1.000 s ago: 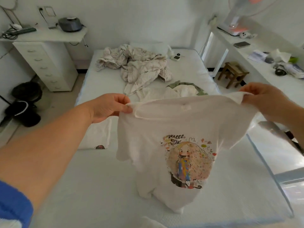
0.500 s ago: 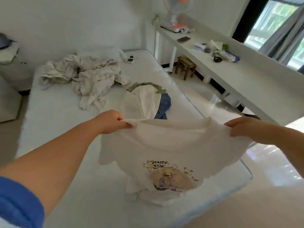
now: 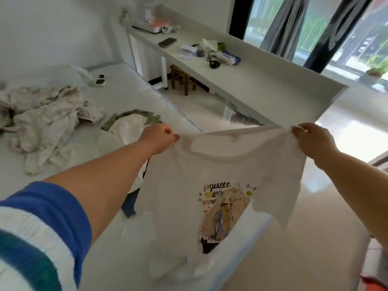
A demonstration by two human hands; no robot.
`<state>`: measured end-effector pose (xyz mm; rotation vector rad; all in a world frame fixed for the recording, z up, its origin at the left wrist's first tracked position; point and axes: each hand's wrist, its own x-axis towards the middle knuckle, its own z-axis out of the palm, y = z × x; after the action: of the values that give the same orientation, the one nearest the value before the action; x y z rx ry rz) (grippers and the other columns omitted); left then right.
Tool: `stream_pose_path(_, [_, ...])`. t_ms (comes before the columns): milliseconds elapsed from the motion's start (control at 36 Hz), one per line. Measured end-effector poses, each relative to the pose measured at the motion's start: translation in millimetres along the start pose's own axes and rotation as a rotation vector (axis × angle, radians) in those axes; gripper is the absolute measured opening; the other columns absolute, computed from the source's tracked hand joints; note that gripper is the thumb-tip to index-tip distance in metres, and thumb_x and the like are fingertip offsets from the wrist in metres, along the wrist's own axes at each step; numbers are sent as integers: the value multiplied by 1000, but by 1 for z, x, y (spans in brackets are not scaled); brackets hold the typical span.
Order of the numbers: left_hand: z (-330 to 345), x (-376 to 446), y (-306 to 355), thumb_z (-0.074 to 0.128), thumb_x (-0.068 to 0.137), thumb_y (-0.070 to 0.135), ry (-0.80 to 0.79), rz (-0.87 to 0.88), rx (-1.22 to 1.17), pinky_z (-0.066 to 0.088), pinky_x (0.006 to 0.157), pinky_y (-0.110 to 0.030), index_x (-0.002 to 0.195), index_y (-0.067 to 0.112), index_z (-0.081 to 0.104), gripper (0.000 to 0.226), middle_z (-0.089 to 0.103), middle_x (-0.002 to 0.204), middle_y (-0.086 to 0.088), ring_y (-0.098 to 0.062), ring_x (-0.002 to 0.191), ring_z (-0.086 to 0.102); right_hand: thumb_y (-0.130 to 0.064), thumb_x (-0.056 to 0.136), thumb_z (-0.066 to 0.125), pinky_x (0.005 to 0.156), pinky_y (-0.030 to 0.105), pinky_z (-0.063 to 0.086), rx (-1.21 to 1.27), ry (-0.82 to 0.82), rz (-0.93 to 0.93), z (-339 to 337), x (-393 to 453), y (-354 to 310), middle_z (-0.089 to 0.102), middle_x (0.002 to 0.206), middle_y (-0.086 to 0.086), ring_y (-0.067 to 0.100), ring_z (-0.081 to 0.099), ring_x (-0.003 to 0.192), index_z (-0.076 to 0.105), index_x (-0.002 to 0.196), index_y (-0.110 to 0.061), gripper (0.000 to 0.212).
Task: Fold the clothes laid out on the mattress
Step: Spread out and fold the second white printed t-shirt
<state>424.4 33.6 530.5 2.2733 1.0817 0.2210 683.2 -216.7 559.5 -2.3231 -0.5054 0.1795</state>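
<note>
A white T-shirt point(image 3: 189, 185) with a colourful cartoon print hangs spread in the air over the mattress's right edge. My left hand point(image 3: 158, 136) grips its left shoulder and my right hand point(image 3: 312, 139) grips its right shoulder, so the neckline is stretched between them. The shirt's hem touches the white mattress point(image 3: 105, 238). Behind my left arm lies a small heap of clothes point(image 3: 126, 127), white and green with a dark blue piece partly hidden. A rumpled beige pile point(image 3: 42, 118) lies further back on the left.
A long white desk point(image 3: 241, 80) runs along the right, carrying a fan, a phone and small items. A small wooden stool point(image 3: 181, 79) stands under it. Glossy floor separates bed and desk. Small devices point(image 3: 99, 80) lie near the mattress's far end.
My view has swung to the right, toward the desk and windows. The shirt has shifted right over the mattress's edge, and both hands keep their grip on its shoulders.
</note>
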Motion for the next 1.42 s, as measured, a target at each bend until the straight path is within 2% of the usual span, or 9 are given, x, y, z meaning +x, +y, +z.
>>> stream_pose_path(167, [-15,59,112,60,85,35,164,213,-203,31,51,-27,60,22,47,31,45,60,4,-10,55,40,-34,89,52,81,28,43,177,285,24,-71,33,-10,63,106,4,21,54,93,65,110,-21,28])
stream_pose_path(278, [-35,75,159,61,85,36,276,301,-340,36,52,-18,62,28,52,25,50,62,13,-1,58,44,-35,82,56,68,25,39,206,416,-84,-115,32,-20,61,80,-6,16,54,81,68,90,-28,16])
stream_pose_path(361, [-47,73,169,60,85,35,289,352,-399,35,48,-3,66,31,57,21,53,65,17,2,60,47,-34,80,60,59,18,42,237,436,-132,-136,13,-22,59,65,-16,8,54,69,66,82,-31,7])
stream_pose_path(472, [-51,59,143,61,87,34,234,384,-353,41,60,-17,74,23,65,16,58,66,9,-3,60,50,-32,81,64,53,16,42,203,306,-160,-129,-30,-22,61,58,-23,-5,53,52,68,73,-29,9])
stream_pose_path(722, [-30,-2,-18,61,86,38,82,234,-35,28,47,-14,61,11,61,37,45,51,4,-8,50,42,-23,86,63,49,15,36,72,-192,-138,-1,-151,-6,56,51,-9,-2,48,48,63,61,-26,25])
stream_pose_path(917, [13,-81,-197,61,88,28,-59,127,101,32,69,-25,97,10,72,23,62,94,-14,-27,83,53,-23,87,62,53,25,35,-44,-515,-4,144,-272,38,53,53,-2,12,46,54,61,64,-18,24])
stream_pose_path(1083, [50,-162,-362,61,86,22,-187,98,252,41,67,-36,73,1,69,26,63,82,-22,-37,82,57,-20,89,60,46,19,26,-55,-616,73,265,-389,77,38,50,-7,5,34,45,54,66,-2,29])
stream_pose_path(1222, [74,-238,-488,60,88,22,-230,-1,337,42,78,-34,83,2,73,25,59,88,-21,-36,92,54,-23,89,59,46,23,23,-66,-766,95,352,-487,96,35,46,-7,7,31,45,39,56,-15,40])
stream_pose_path(1417, [88,-308,-597,51,88,18,-309,-177,357,44,86,-40,95,7,68,21,53,110,-12,-30,101,50,-36,93,50,55,7,33,-298,-1064,-80,428,-606,110,54,68,-20,1,48,64,65,100,-36,17])
